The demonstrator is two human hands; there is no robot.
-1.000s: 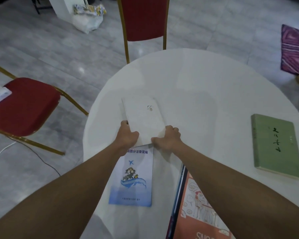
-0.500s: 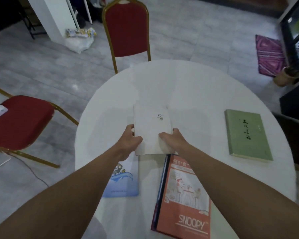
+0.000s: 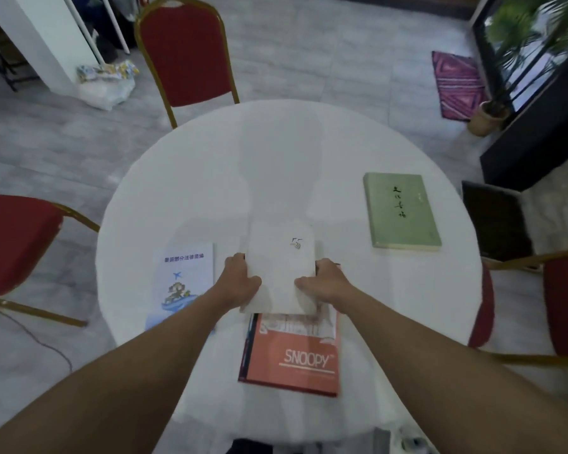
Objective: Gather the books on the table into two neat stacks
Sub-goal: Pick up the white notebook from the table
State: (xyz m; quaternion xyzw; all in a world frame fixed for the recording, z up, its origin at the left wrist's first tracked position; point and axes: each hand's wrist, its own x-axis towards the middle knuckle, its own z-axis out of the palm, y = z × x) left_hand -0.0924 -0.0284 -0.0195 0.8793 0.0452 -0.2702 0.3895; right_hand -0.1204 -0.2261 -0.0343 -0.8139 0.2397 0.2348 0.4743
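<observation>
Both hands hold a white book [image 3: 281, 260] over the far end of an orange Snoopy book [image 3: 292, 352] near the front of the round white table [image 3: 276, 165]. My left hand [image 3: 240, 280] grips the white book's left edge and my right hand [image 3: 322, 283] grips its right edge. Whether the white book rests on the Snoopy book or hovers above it I cannot tell. A blue-and-white booklet [image 3: 184, 276] lies flat to the left, partly under my left forearm. A green book [image 3: 400, 211] lies alone at the right of the table.
Red chairs with gold frames stand at the far side [image 3: 184, 50], the left [image 3: 10, 244] and the right [image 3: 564, 299] of the table. A plastic bag [image 3: 105, 81], a purple mat [image 3: 458, 85] and a potted plant [image 3: 489, 117] are on the grey floor.
Both hands have carried the white book to the right, off the blue-and-white booklet and over the Snoopy book. The camera view has pulled back, showing more of the table.
</observation>
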